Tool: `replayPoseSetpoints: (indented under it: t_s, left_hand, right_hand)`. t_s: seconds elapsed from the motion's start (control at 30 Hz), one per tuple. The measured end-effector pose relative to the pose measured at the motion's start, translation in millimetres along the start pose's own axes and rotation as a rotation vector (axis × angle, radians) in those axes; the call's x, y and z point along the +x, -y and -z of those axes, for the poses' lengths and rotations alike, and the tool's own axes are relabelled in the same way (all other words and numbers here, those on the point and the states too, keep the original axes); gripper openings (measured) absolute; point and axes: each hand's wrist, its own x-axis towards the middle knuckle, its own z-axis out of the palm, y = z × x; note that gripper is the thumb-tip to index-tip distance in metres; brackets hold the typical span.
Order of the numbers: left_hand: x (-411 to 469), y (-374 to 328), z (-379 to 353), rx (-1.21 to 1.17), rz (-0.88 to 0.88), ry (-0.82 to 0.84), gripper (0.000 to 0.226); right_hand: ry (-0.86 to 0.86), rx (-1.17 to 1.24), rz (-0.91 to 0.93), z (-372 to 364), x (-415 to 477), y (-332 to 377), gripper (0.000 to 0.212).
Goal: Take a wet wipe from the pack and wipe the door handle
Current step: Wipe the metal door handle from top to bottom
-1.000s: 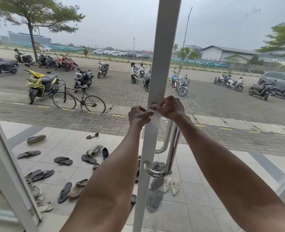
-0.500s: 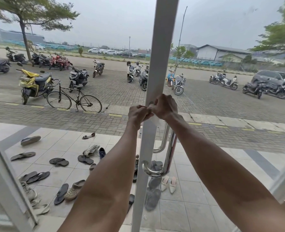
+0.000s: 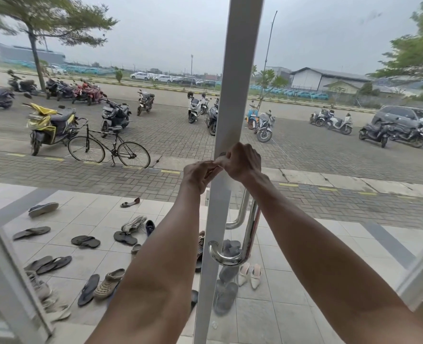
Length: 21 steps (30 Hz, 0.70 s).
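Observation:
The chrome door handle [image 3: 251, 227] runs down the white door frame [image 3: 240, 70] and curves into it at the bottom. My right hand [image 3: 242, 161] is fisted in front of the frame, just above the handle's visible part. My left hand [image 3: 198, 175] is beside it, fingertips pinched against the right hand's thumb. Only a small pale bit of the wet wipe [image 3: 217, 160] shows between the fingers of both hands; the rest is hidden. The handle's top end is behind my right wrist. The pack is not in view.
A second chrome handle [image 3: 240, 212] sits on the far side of the glass. Outside, several sandals and shoes [image 3: 86, 242] lie on the tiled porch. Beyond are a bicycle [image 3: 108, 147], parked scooters and a car. A white frame [image 3: 9, 276] slants at the left edge.
A second ago the wipe hung spread between my hands. It is now bunched up and almost hidden, and my hands have come closer together against the frame.

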Motion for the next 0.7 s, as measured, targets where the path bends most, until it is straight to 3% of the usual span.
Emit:
replayPoseSetpoints:
  t_s: [0.27,0.4,0.57,0.7]
  left_hand:
    - [4,-3,-6,0.079,0.021,-0.008,0.012]
    - [3,-1,-8,0.089,0.06,0.007,0.034]
    - [9,-2,-12,0.099,0.075,-0.014,0.055]
    - [14,4,-18,0.101,-0.009,-0.078,0.03]
  right_hand:
    - [0.015,-0.065,0.059,4,-5,-2,0.027]
    - [0.037,-0.082,0.103,16,-11,-20,0.036]
    - [0.02,-0.117,0.117,18,-13,-16,0.032]
    - [0.008,-0.13,0.128,14,-11,-2,0.02]
